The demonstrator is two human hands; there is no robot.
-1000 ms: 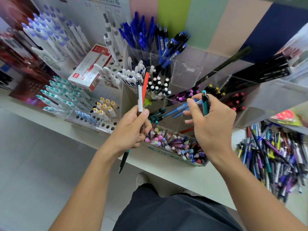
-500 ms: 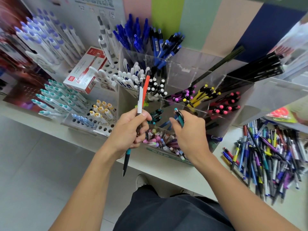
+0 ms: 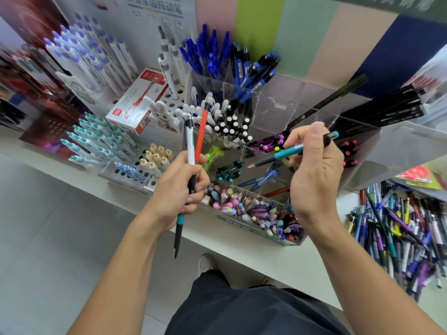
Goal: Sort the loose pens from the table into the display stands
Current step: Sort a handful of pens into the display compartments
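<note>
My left hand (image 3: 179,192) grips a small bunch of pens upright: a white pen (image 3: 189,141), a red pen (image 3: 201,135) and a black-and-teal pen (image 3: 178,234) whose tip points down. My right hand (image 3: 312,175) pinches a teal-and-black pen (image 3: 286,153) held nearly level above the clear acrylic display stand (image 3: 273,102), its tip pointing left over the compartment with teal-capped pens (image 3: 228,171). A heap of loose pens (image 3: 401,228) lies on the white table (image 3: 242,247) at the right.
Further stands hold white-and-purple pens (image 3: 84,61), teal-capped pens (image 3: 96,139), yellow-capped pens (image 3: 158,157) and blue pens (image 3: 210,54). A red-and-white pen box (image 3: 137,102) sits behind them. A low clear tray of pastel pens (image 3: 251,211) stands at the table's front edge.
My right hand has lifted up and to the right, turning its teal-and-black pen from upright to nearly level above the acrylic stand. My left hand keeps its bunch almost still.
</note>
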